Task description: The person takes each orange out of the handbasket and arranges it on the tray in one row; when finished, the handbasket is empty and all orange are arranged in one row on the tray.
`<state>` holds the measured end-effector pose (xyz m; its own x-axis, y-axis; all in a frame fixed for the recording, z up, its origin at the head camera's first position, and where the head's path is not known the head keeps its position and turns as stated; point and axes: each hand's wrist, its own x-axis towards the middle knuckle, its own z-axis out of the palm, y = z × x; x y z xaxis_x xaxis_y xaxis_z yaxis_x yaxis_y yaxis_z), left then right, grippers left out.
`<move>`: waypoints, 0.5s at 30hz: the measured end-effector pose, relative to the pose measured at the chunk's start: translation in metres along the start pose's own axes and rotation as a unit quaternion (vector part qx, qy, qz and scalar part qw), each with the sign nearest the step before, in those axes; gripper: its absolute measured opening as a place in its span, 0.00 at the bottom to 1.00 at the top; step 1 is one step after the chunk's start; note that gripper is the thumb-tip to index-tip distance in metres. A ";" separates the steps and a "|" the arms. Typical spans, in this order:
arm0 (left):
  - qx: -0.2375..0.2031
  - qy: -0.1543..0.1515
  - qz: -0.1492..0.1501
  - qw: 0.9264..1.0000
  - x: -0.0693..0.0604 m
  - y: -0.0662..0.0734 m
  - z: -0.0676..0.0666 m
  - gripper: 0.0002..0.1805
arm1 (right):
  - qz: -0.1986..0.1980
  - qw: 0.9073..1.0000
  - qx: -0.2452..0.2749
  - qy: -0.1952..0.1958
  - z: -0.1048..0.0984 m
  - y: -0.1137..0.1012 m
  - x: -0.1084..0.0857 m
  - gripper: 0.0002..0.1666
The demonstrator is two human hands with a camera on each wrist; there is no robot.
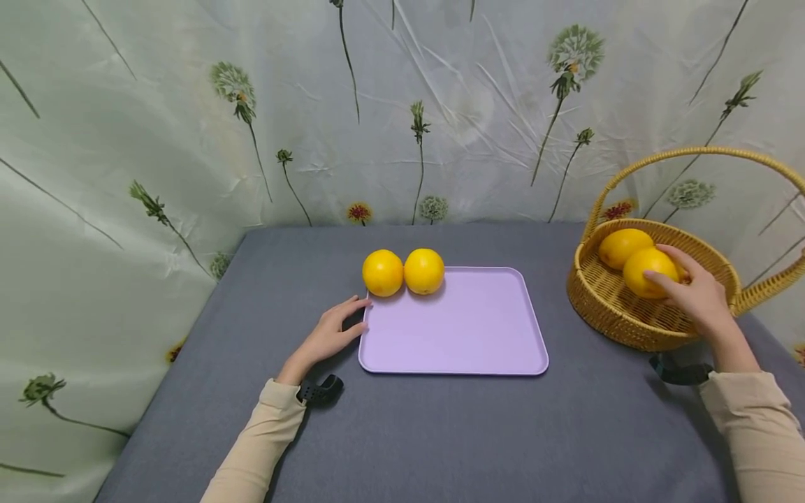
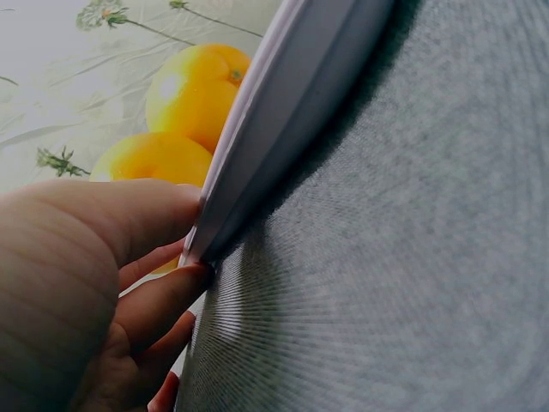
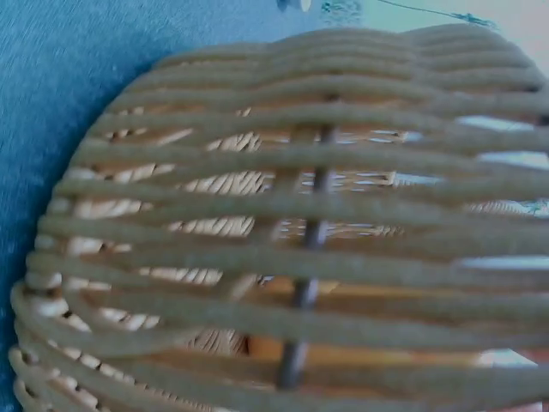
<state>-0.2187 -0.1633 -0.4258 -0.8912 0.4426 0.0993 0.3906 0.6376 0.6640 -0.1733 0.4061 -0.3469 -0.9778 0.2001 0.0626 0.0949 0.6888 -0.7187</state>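
Note:
My right hand (image 1: 698, 290) reaches into a wicker basket (image 1: 604, 314) and grips an orange (image 1: 648, 272) between thumb and fingers. Behind that orange lies an oval yellow fruit (image 1: 625, 247), partly covered by it. My left hand (image 1: 330, 332) touches the left rim of a lilac tray (image 1: 459, 335), its thumb and fingertips set apart along the edge. Two more oranges, a left one (image 1: 382, 273) and a right one (image 1: 424, 271), sit side by side at the tray's back left corner. In the right wrist view the basket's woven side (image 3: 283, 206) hides the hand.
The basket's tall arched handle (image 1: 698, 150) rises over its opening at the right. A grey cloth (image 1: 440, 440) covers the table. Behind it hangs a pale curtain (image 1: 377, 175) with a dandelion print. Both wrists carry dark bands.

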 end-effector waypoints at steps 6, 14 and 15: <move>0.000 -0.002 -0.003 1.000 0.000 0.001 0.000 0.27 | 0.006 0.999 0.036 0.018 0.004 -0.003 -0.002 0.36; 0.000 -0.002 0.001 1.000 0.000 0.001 0.000 0.27 | 0.010 0.996 0.090 0.023 0.009 -0.009 -0.005 0.36; -0.001 -0.001 0.001 1.000 0.000 0.001 0.000 0.27 | 0.010 0.995 0.096 0.023 0.010 -0.010 -0.006 0.36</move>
<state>-0.2188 -0.1626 -0.4253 -0.8896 0.4459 0.0992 0.3926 0.6353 0.6651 -0.1707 0.3914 -0.3470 -0.9661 0.2471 0.0749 0.0731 0.5401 -0.8384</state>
